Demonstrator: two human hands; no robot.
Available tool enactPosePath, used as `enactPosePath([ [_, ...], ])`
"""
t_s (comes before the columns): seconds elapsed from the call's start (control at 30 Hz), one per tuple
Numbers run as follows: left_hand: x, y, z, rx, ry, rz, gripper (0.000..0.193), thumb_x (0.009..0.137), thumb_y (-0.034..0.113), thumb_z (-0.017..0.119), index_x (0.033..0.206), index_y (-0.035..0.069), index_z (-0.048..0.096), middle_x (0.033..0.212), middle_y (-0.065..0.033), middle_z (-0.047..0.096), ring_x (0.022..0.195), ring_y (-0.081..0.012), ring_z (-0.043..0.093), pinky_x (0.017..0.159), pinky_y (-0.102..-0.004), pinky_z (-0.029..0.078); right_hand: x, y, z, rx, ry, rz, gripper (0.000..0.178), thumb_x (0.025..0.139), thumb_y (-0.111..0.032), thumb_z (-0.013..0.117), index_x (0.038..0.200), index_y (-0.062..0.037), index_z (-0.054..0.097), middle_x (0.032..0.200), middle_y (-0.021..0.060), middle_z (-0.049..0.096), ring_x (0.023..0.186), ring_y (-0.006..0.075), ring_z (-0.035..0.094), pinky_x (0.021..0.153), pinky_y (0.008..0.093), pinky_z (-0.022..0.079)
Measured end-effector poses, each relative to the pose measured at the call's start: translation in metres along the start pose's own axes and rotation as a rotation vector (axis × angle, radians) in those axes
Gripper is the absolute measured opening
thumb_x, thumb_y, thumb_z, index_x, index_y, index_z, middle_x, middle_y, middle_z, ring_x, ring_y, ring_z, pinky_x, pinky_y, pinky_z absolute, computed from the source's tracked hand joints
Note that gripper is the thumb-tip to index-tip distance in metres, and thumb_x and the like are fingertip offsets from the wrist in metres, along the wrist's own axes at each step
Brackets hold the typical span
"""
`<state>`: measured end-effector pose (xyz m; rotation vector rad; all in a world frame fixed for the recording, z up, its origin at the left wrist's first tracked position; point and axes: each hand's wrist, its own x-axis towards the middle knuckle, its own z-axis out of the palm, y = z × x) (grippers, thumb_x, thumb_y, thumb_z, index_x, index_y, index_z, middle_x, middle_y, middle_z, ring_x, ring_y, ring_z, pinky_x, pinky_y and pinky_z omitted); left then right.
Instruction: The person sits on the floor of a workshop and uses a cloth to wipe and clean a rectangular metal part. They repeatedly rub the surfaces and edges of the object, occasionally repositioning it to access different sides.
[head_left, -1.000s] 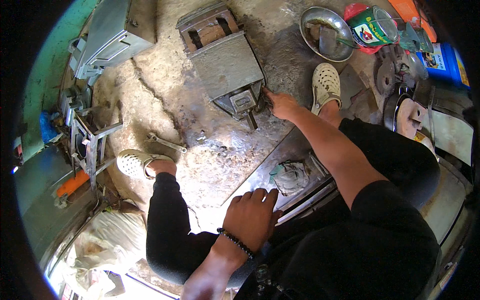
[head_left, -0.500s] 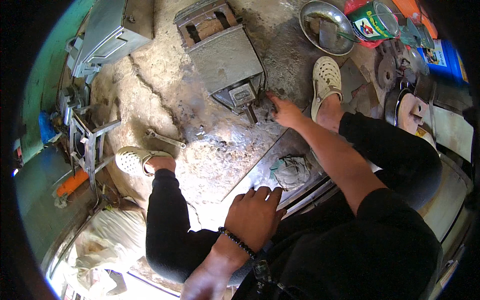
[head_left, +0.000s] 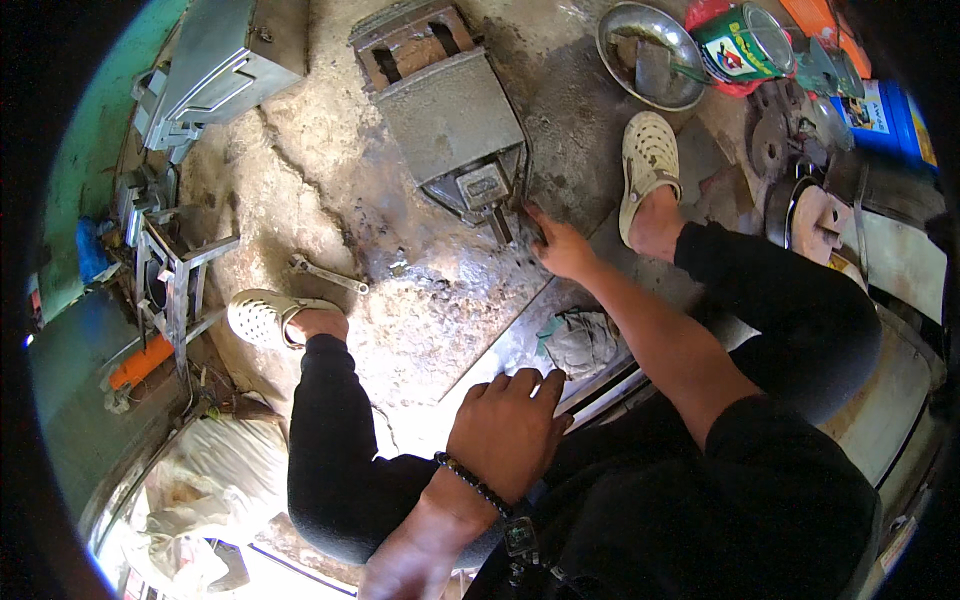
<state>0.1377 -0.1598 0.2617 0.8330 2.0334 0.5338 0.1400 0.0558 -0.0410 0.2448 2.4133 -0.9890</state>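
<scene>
My right hand [head_left: 562,247] reaches out over the floor with its index finger stretched toward the near end of a heavy grey metal block [head_left: 452,115]. A small rectangular metal piece [head_left: 484,184] with a short dark bar [head_left: 501,225] projects from that end, and the fingertip is just right of it. Dark marks lie under the curled fingers; I see no held object. My left hand [head_left: 505,425], with a beaded bracelet at the wrist, hangs loosely above my lap, back up, thumb apart, fingers bent down with tips hidden. Nothing shows in it.
A crumpled grey cloth [head_left: 580,343] lies below my right forearm. A wrench [head_left: 330,274] rests near my left shoe [head_left: 275,318]. Farther right are a metal bowl [head_left: 615,30], a green can [head_left: 740,45] and metal discs [head_left: 770,145]. A metal stand [head_left: 180,280] is at left.
My right hand has shifted slightly left, toward the short dark bar. The left hand stays in nearly the same place, and the whole view has moved a little.
</scene>
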Motion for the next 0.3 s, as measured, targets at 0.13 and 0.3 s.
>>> enactPosePath([
  [0.13,0.001,-0.002,-0.002,0.007,-0.039,-0.027,0.044,0.090,0.030,0.066,0.126,0.006,0.058,0.106,-0.0149,0.065,0.097,-0.0332,0.065,0.085,-0.0437,0.051,0.029,-0.022,0.002,-0.131,-0.142,0.177,0.086,0.091,-0.021,0.059,0.158,-0.0081,0.007,0.114,0.0305,0.063,0.096,0.0423,0.066,0.087,0.0503,0.052],
  [0.3,0.003,-0.002,-0.003,0.030,-0.033,-0.030,0.044,0.090,0.030,0.066,0.128,0.009,0.057,0.106,-0.0158,0.065,0.098,-0.0333,0.065,0.087,-0.0447,0.051,0.040,-0.039,0.005,-0.420,-0.304,0.156,0.092,0.089,-0.024,0.060,0.158,-0.0059,0.002,0.128,0.0281,0.060,0.112,0.0393,0.063,0.093,0.0470,0.052],
])
